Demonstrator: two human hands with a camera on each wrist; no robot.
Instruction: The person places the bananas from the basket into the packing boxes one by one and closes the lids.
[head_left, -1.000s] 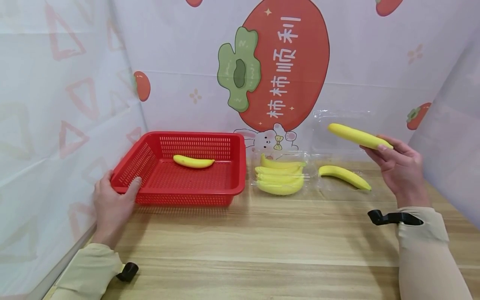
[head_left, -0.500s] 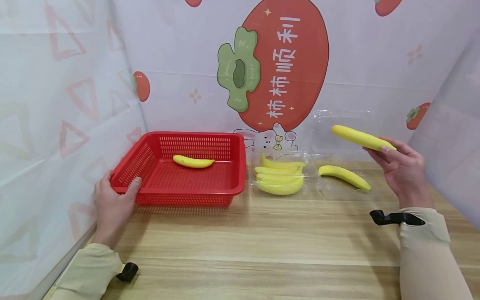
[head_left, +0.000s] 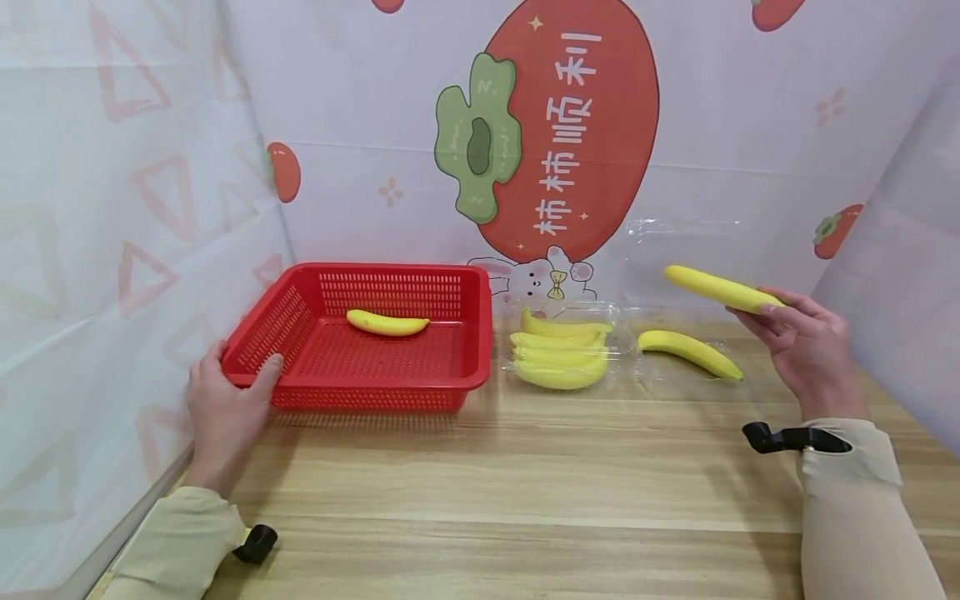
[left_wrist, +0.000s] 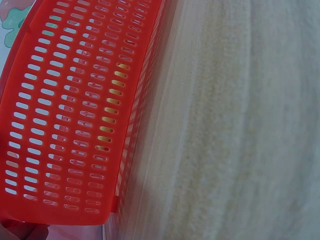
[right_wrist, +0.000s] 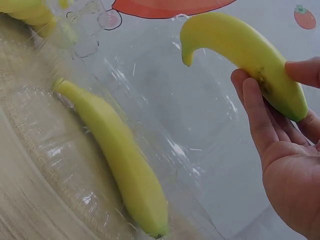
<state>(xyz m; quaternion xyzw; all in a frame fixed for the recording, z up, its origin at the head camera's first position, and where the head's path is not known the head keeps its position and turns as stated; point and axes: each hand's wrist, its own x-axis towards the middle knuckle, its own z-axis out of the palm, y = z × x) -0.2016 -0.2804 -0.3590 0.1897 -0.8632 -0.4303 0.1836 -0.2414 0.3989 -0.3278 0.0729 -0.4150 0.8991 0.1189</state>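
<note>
My right hand (head_left: pixel 806 350) pinches a yellow banana (head_left: pixel 716 288) between thumb and fingers, up in the air. In the right wrist view this banana (right_wrist: pixel 240 50) shows a dark blemish near the fingertips. Below it, another banana (head_left: pixel 690 353) lies in an opened clear plastic box (head_left: pixel 682 258) whose lid stands up at the back. On the left, my left hand (head_left: pixel 228 408) grips the near left corner of a red basket (head_left: pixel 375 383), thumb over the rim. One banana (head_left: pixel 387 324) lies in that basket. The left wrist view shows mainly the basket's slotted side (left_wrist: pixel 75 110).
Between basket and opened box sits a second clear plastic box with several bananas (head_left: pixel 561 358) inside. Pale printed cloth (head_left: pixel 360 100) hangs behind and on both sides. The wooden table (head_left: pixel 510 483) stretches in front.
The right hand with its banana has shifted slightly right, and the banana has dipped lower. My left hand, the basket and the other bananas stay where they were.
</note>
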